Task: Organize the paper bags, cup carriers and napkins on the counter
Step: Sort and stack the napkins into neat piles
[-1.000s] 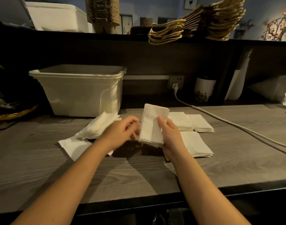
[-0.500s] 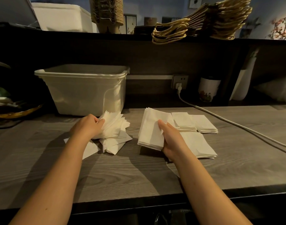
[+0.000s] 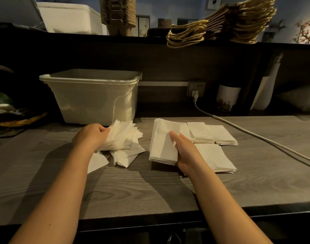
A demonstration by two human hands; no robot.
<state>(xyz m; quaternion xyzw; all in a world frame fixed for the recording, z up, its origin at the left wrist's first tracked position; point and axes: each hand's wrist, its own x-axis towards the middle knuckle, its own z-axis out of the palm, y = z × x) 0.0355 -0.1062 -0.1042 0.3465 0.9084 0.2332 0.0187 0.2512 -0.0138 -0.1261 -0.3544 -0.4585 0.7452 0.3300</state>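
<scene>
Now fanned pile (image 3: 126, 138) is clutched by curled left hand (image 3: 90, 136), stack (image 3: 161, 147) pinched by right hand (image 3: 187, 154); loose pile could be scattered.

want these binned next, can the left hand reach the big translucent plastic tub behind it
Probably yes: the left hand, gripping the fanned pile of white paper napkins, sits just in front of the tub, nothing stands between, and its top is open.
</scene>
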